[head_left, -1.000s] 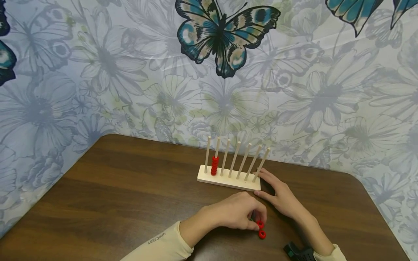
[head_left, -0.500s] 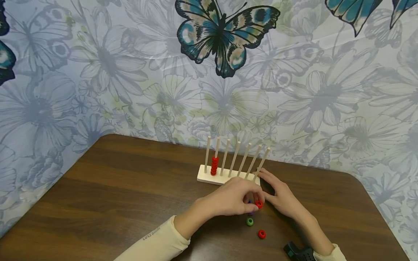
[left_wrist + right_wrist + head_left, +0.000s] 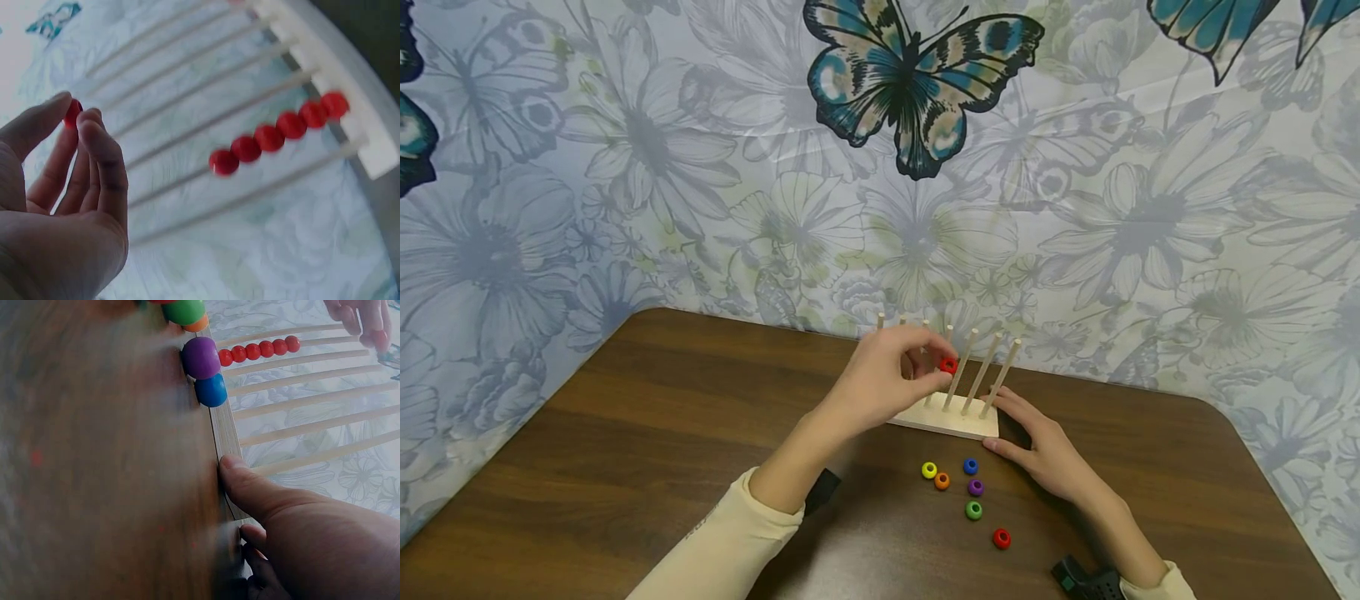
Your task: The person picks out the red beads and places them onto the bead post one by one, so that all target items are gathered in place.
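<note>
Left hand (image 3: 883, 375) pinches one red bead (image 3: 948, 365) between thumb and fingertips, level with the peg tops of the rack (image 3: 951, 423). Right hand (image 3: 1037, 446) lies flat, fingers straight, bracing the base. I should centre the hole over the peg carrying the red stack (image 3: 275, 134) before letting go.

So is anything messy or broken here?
Nothing looks broken. Six loose beads lie scattered on the table in front of the peg rack: yellow, orange, blue, purple, green and red. That's the only mess.

Even soft light; wrist views blurred, head view sharp.
</note>
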The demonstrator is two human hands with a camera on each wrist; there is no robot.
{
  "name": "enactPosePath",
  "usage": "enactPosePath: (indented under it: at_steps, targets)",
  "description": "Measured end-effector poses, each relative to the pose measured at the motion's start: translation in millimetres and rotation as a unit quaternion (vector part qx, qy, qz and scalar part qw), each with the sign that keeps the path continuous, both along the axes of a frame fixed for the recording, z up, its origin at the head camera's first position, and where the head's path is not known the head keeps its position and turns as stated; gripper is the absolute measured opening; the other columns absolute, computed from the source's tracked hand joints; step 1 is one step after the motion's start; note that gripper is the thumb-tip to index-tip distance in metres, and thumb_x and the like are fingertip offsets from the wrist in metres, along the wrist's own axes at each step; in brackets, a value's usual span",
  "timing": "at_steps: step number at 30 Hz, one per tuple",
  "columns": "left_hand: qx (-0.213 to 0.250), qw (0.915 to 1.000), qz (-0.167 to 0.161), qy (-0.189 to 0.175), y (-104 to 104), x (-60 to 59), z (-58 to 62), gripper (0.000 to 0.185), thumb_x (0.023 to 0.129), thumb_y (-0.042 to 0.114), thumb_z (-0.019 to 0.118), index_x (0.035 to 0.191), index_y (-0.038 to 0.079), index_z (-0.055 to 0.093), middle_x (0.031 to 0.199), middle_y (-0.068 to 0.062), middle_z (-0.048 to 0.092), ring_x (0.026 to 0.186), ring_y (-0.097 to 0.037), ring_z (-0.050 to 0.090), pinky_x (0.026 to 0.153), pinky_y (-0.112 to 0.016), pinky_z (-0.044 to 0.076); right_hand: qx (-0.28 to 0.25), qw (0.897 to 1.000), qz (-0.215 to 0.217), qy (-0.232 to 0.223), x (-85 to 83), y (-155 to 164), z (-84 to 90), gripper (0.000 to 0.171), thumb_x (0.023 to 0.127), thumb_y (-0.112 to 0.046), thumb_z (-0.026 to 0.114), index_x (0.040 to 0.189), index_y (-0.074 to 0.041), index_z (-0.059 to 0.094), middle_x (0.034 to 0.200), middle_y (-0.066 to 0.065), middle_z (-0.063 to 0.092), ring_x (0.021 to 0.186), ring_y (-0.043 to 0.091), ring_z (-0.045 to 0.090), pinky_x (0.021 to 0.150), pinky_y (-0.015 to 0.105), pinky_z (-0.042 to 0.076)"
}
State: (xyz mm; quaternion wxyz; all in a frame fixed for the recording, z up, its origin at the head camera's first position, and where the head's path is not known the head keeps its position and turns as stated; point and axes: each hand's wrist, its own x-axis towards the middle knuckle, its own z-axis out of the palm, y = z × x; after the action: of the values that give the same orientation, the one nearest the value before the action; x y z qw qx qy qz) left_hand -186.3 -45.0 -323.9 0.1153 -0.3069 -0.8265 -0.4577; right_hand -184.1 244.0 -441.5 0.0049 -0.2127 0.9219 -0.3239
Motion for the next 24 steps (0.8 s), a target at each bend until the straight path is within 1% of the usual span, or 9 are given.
enactPosePath:
  at_steps: [3,6,8,12,16,19,24]
  targets:
    - [0.027,0.9988,0.042,0.002,-9.7,-3.4,5.6,0.017,0.084,0.015,0.079,0.098,0.022,0.073,0.088,0.014,0.068,0.065,-0.006,0.060,0.055,-0.025,0.049,0.002,1.000,0.000,0.002,0.3,-0.1,0.6,0.065,0.091,-0.041,0.069,0.147,-0.019,0.046,0.160,0.011,0.031,0.146,0.040,0.030,0.110,0.065,0.030]
    - [0.054,0.9954,0.078,0.015,-16.0,-6.6,8.3,0.018,0.082,0.014,0.079,0.097,0.021,0.073,0.087,0.012,0.068,0.064,-0.007,0.060,0.055,-0.025,0.049,0.002,1.000,0.001,0.003,0.3,-0.1,0.5,0.065,0.091,-0.041,0.069,0.147,-0.020,0.046,0.160,0.011,0.031,0.146,0.040,0.029,0.110,0.065,0.030]
    - [0.067,0.9927,0.095,0.030,-18.7,-8.1,8.8,0.018,0.082,0.013,0.079,0.098,0.020,0.074,0.086,0.010,0.068,0.063,-0.008,0.059,0.056,-0.025,0.049,0.000,1.000,0.001,0.001,0.4,0.0,0.4,0.065,0.090,-0.041,0.070,0.147,-0.020,0.047,0.160,0.011,0.031,0.146,0.040,0.029,0.110,0.065,0.030]
    - [0.090,0.9864,0.126,0.057,-20.6,-9.5,10.3,0.018,0.081,0.013,0.079,0.097,0.020,0.074,0.087,0.009,0.069,0.060,-0.008,0.057,0.053,-0.025,0.046,-0.004,1.000,0.002,0.000,-0.2,0.4,0.0,0.065,0.091,-0.041,0.070,0.147,-0.020,0.046,0.160,0.011,0.030,0.147,0.040,0.028,0.110,0.065,0.029]
    - [0.095,0.9790,0.162,0.081,-19.9,-10.6,8.7,0.018,0.081,0.015,0.080,0.098,0.020,0.075,0.090,0.008,0.070,0.060,-0.007,0.057,0.052,-0.025,0.046,-0.001,1.000,0.001,0.001,-0.9,1.2,-0.7,0.065,0.091,-0.041,0.069,0.148,-0.019,0.046,0.160,0.011,0.030,0.146,0.039,0.029,0.111,0.064,0.030]
    - [0.087,0.9754,0.181,0.091,-18.9,-11.7,5.8,0.018,0.081,0.016,0.080,0.097,0.021,0.075,0.091,0.008,0.068,0.062,-0.008,0.056,0.055,-0.026,0.046,0.003,1.000,0.000,0.000,-0.9,1.5,-1.3,0.066,0.091,-0.041,0.069,0.148,-0.018,0.045,0.160,0.011,0.031,0.146,0.040,0.029,0.110,0.064,0.030]
    - [0.084,0.9733,0.191,0.095,-18.9,-14.1,1.7,0.018,0.080,0.015,0.081,0.097,0.020,0.076,0.090,0.007,0.067,0.063,-0.009,0.055,0.058,-0.026,0.045,0.004,1.000,0.000,0.000,-0.6,1.3,-1.2,0.066,0.091,-0.040,0.069,0.148,-0.018,0.045,0.160,0.011,0.030,0.146,0.039,0.029,0.111,0.064,0.030]
